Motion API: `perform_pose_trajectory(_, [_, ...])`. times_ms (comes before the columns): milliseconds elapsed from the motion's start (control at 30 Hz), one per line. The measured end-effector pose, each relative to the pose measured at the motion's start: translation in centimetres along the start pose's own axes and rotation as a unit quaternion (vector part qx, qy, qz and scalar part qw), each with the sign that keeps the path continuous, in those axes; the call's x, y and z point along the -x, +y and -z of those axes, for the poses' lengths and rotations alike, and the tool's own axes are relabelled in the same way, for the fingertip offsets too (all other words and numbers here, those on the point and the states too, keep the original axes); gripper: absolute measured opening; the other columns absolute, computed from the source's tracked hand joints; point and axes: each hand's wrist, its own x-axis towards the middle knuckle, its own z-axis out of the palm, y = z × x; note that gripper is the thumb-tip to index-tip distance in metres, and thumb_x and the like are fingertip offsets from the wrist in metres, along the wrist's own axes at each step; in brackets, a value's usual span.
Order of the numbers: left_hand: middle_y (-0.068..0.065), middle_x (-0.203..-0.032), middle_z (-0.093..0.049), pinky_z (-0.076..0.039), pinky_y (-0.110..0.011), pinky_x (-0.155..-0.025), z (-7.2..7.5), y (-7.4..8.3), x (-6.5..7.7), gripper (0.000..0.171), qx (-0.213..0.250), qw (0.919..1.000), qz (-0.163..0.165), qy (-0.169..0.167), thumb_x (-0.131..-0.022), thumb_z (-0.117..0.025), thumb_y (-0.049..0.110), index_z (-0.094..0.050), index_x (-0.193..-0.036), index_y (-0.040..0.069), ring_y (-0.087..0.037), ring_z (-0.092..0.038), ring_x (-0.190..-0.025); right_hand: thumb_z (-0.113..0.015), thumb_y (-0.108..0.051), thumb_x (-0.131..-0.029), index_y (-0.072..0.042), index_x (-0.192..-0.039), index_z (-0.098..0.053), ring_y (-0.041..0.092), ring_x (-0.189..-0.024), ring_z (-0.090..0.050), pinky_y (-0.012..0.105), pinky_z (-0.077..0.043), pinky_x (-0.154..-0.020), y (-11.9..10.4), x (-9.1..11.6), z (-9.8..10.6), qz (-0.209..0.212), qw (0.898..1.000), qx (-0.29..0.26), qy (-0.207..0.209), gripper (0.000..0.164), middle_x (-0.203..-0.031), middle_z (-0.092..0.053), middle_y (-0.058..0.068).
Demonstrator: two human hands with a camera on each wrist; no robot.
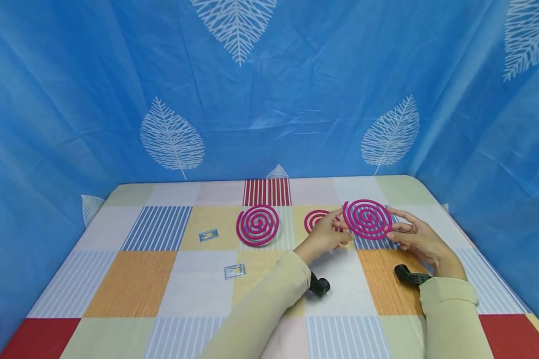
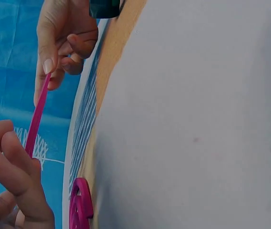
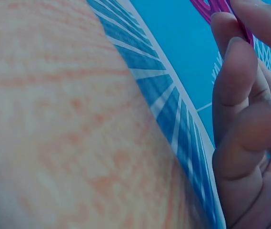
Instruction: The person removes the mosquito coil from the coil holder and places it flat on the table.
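Note:
A magenta mosquito coil (image 1: 367, 219) is held up off the table between two hands, its flat face toward the head camera. My right hand (image 1: 415, 242) pinches its right edge between thumb and fingers. At the opposite edge, the fingers of my left hand (image 1: 324, 237) grip the coil; seen edge-on in the left wrist view, the coil (image 2: 37, 117) spans the gap from hand to hand. Behind my left hand lies a second magenta coil (image 1: 315, 217), partly hidden. A third coil (image 1: 258, 226) lies farther left on the cloth.
Two small flat metal stands, one (image 1: 208, 235) behind the other (image 1: 234, 271), lie on the left half of the table. A patchwork cloth (image 1: 202, 284) covers the table. Blue curtains (image 1: 269, 99) with white leaf prints enclose the back and sides.

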Motion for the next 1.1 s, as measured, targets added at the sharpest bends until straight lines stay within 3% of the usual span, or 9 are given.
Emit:
perform_pose_trajectory(500, [0.003, -0.127, -0.065, -0.047, -0.019, -0.059, -1.0, 0.0, -0.3, 0.073, 0.055, 0.9977, 0.037, -0.010, -0.096, -0.078, 0.000, -0.048, -0.162, 0.007, -0.008, -0.065, -0.074, -0.076, -0.001, -0.100, -0.045, -0.124, -0.065, 0.009, -0.063, -0.050, 0.020, -0.044, -0.055, 0.2, -0.2, 0.3, -0.030, 0.999, -0.028, 0.022, 0.052, -0.093, -0.077, -0.006])
perform_pose_trajectory(800, [-0.007, -0.147, -0.064, -0.046, -0.017, -0.057, -1.9, 0.3, 0.0, 0.071, 0.058, 0.9965, 0.059, -0.004, -0.098, -0.075, 0.000, -0.045, -0.163, 0.003, -0.007, -0.063, -0.066, -0.072, 0.000, -0.102, -0.043, -0.123, -0.063, 0.007, -0.064, -0.053, 0.019, -0.045, -0.054, 0.4, -0.3, 0.4, -0.056, 0.998, -0.020, 0.027, 0.049, -0.091, -0.076, -0.008])
perform_pose_trajectory(933, [-0.010, -0.153, -0.060, -0.046, -0.016, -0.057, -2.0, 0.4, 0.2, 0.071, 0.062, 0.9949, 0.079, -0.004, -0.099, -0.075, 0.003, -0.044, -0.163, 0.002, -0.008, -0.064, -0.067, -0.072, -0.002, -0.103, -0.028, -0.143, -0.056, 0.007, -0.063, -0.054, 0.019, -0.046, -0.054, 0.3, -0.4, 0.2, -0.074, 0.997, -0.008, 0.026, 0.051, -0.091, -0.074, -0.008])
perform_pose_trajectory(1100, [-0.012, -0.156, -0.058, -0.046, -0.017, -0.057, -2.1, 0.4, 0.1, 0.072, 0.067, 0.9932, 0.095, -0.006, -0.101, -0.074, 0.006, -0.041, -0.165, 0.002, -0.008, -0.064, -0.068, -0.073, -0.006, -0.103, 0.000, -0.166, -0.028, 0.006, -0.063, -0.052, 0.018, -0.046, -0.056, 0.0, -0.7, -0.1, -0.092, 0.995, 0.029, 0.028, 0.078, -0.088, -0.071, -0.010])
